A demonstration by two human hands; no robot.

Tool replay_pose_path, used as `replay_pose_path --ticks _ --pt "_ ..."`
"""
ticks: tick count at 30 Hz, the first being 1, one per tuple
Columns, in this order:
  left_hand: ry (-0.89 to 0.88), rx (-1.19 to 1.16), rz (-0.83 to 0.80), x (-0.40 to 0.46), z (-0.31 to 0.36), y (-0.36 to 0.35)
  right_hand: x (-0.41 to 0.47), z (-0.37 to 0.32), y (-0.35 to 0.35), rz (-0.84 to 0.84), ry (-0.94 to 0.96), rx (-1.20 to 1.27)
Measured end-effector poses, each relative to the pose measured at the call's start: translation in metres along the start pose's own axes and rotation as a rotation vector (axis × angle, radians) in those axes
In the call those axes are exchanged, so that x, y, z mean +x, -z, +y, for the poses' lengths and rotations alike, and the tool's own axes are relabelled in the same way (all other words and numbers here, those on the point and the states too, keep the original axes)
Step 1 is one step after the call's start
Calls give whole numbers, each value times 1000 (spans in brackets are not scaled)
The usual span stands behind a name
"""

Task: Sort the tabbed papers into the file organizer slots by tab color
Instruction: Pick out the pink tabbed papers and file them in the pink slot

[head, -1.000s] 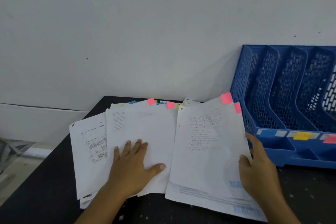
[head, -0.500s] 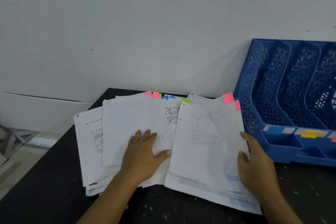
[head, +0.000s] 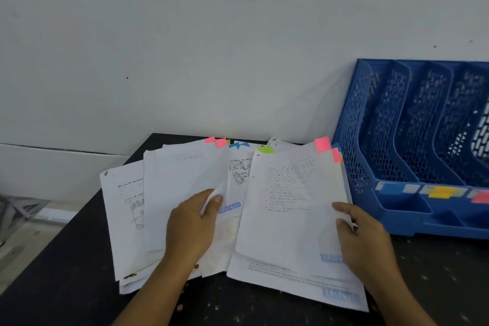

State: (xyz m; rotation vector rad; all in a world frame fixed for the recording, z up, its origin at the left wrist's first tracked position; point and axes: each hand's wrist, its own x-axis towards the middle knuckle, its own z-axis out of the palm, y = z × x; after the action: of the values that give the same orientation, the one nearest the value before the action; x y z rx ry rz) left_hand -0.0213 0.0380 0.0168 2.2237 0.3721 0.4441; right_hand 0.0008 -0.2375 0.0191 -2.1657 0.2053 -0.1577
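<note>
White papers with coloured tabs lie fanned out on a black table (head: 66,286). My left hand (head: 190,227) pinches the right edge of a pink-tabbed sheet (head: 185,180) in the left pile and lifts it. Beneath it shows a sheet with blue tabs (head: 239,145) and a blue "REJECTED" stamp. My right hand (head: 362,241) holds the right edge of a small stack topped by a pink-tabbed paper (head: 291,206). A green tab (head: 265,149) peeks out at that stack's top left. The blue file organizer (head: 397,219) stands at the right, with blue, yellow and pink labels on its front.
A white wall runs right behind the table and the organizer. The table's left edge drops off to a floor area at the lower left. Black table surface shows in front of the organizer and below the papers.
My left hand went from pressing flat on the left pile to pinching the pink-tabbed sheet's edge and pulling it left, uncovering the blue-tabbed sheet. My right hand kept its hold.
</note>
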Motion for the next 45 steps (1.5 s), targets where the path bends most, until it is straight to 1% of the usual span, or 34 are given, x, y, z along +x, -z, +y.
replay_pose_path --ticks 3,8,11,15,17,19,22,24,26,28,31,33,35,45 --pt "-59 -96 -21 -10 15 -1 -1 -1 -6 -31 -4 35" --pt "-220 -95 -166 -32 34 -22 -4 -4 -14 -44 43 87" --pt "-283 -20 -258 -45 39 -39 -7 -7 -17 -75 6 108" --pt "-306 141 -385 -54 40 -54 -14 -19 -15 -215 -72 327" --pt "-312 241 -426 -56 40 -57 -16 -21 -15 -270 -74 347" --pt "-318 241 -442 -57 39 -58 -15 -19 -17 -276 -88 308" --pt "-313 120 -393 -54 35 -49 -12 -19 -16 -226 -129 257" --pt "-286 78 -278 -43 29 -38 -7 -15 -10 -165 -147 233" --pt "-201 97 -162 -26 20 -25 -3 -12 -2 -125 -145 179" --pt "-87 169 -100 -8 9 -14 0 -10 3 -110 -138 137" --pt "18 345 -145 10 -4 -8 0 -11 5 -70 -110 84" --pt "40 443 -195 13 -9 -11 -1 -12 5 -43 -79 70" --pt "53 500 -206 12 -13 -16 -2 -11 4 -40 -70 70" --pt "52 500 -105 18 -20 -19 -4 -9 3 -26 -35 83"
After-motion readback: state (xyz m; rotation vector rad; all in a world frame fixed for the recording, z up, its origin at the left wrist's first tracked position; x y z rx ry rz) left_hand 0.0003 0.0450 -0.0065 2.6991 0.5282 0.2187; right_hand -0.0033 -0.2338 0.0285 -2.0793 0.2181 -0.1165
